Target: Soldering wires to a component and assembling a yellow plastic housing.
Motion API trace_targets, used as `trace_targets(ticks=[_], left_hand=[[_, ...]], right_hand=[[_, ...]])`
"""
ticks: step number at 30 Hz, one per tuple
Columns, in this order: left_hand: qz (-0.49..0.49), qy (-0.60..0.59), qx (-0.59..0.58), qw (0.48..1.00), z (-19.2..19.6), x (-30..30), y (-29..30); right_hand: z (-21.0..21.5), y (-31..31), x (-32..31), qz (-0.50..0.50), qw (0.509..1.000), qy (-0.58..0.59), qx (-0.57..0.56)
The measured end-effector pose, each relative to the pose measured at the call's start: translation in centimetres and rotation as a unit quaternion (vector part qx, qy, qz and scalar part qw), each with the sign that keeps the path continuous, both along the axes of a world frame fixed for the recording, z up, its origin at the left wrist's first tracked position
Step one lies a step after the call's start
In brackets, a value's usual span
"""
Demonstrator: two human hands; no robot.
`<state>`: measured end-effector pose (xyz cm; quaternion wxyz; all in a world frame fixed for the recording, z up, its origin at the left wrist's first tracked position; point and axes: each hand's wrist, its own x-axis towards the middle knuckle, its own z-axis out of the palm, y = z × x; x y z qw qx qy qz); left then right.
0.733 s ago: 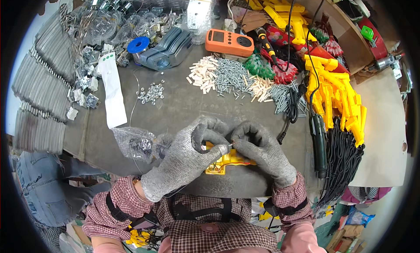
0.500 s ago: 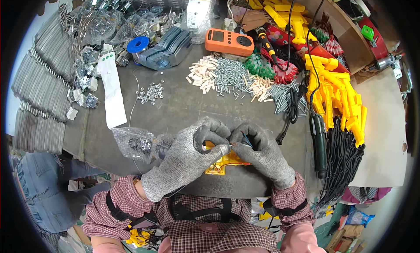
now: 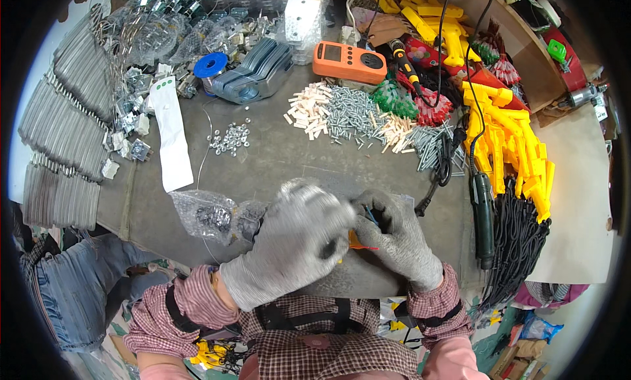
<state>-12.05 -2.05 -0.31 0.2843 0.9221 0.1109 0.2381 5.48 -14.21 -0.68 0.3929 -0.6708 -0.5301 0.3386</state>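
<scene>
Two grey-gloved hands meet at the near edge of the table (image 3: pixel 282 156) in the head view. The left hand (image 3: pixel 296 239), blurred, lies curled over an orange plastic part (image 3: pixel 358 241), hiding most of it; whether its fingers grip the part cannot be told. The right hand (image 3: pixel 397 239) is closed around the part's right side, fingers bent. Just left lies a clear bag of small metal pieces (image 3: pixel 210 216). Farther off sit a heap of screws (image 3: pixel 351 111) and an orange meter (image 3: pixel 350 61).
</scene>
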Motion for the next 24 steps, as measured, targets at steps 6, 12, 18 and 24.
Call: trace_targets(ticks=[6,12,18,24], left_hand=[[-0.054,0.015,-0.339,0.939,0.3,-0.4,1.5],[-0.056,0.015,-0.411,0.910,0.2,-0.5,2.0],[-0.083,0.051,-0.358,0.929,0.0,-0.4,2.3],[-0.062,0.057,-0.488,0.869,0.5,-0.3,2.0]], right_hand=[[-0.5,0.6,-0.4,0.025,0.990,-0.072,0.118],[-0.9,0.6,-0.5,0.041,0.994,0.006,0.099],[-1.1,0.4,-0.2,0.064,0.988,-0.019,0.140],[0.0,-0.2,-1.1,0.022,0.985,-0.124,0.114]])
